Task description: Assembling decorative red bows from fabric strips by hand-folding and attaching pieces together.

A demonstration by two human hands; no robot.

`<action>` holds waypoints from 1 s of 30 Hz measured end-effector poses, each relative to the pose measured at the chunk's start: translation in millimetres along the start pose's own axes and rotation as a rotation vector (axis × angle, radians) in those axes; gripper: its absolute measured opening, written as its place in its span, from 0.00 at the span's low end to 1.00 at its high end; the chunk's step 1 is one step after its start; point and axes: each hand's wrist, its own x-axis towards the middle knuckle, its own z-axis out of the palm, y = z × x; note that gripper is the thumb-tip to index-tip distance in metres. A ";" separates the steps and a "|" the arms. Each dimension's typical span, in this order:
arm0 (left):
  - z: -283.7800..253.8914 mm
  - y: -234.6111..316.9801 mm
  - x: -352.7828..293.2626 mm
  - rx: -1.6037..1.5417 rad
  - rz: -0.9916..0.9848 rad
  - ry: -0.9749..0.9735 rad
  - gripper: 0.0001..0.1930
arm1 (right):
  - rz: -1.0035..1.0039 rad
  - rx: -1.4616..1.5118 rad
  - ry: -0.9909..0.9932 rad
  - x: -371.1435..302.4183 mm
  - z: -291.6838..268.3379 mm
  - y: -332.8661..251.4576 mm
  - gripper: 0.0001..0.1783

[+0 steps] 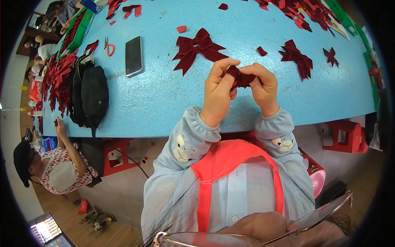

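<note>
Between both hands, just above the table's near edge, is a dark red velvet ribbon piece (243,80), partly hidden by fingers. My left hand (217,94) pinches its left end with thumb and forefinger. On the other end, my right hand (265,88) is closed the same way. A finished-looking dark red bow (198,49) lies flat just beyond my left hand. To the right of my hands rest another layered bow (297,61) and a smaller bow (331,57). A small ribbon scrap (261,51) lies beyond my right hand.
On the blue table (156,103) lie a dark phone (133,57), orange-handled snips (110,48) and a black bag (94,96). Red ribbon heaps (61,80) fill the left side, with more ribbons (294,12) at far right. A co-worker (61,168) sits at left; red stools (345,136) stand below.
</note>
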 end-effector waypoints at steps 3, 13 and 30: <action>3.8 -2.0 -1.6 0.011 0.010 -0.009 0.05 | 0.066 0.137 0.072 -5.2 -0.2 -2.8 0.08; 11.7 -2.2 -1.0 -0.105 -0.024 -0.056 0.07 | -0.291 -0.189 -0.107 -3.1 -19.7 -2.2 0.05; 28.7 -12.3 -5.1 -0.273 0.029 0.146 0.05 | 0.029 -0.157 0.113 -7.2 -11.7 -17.2 0.09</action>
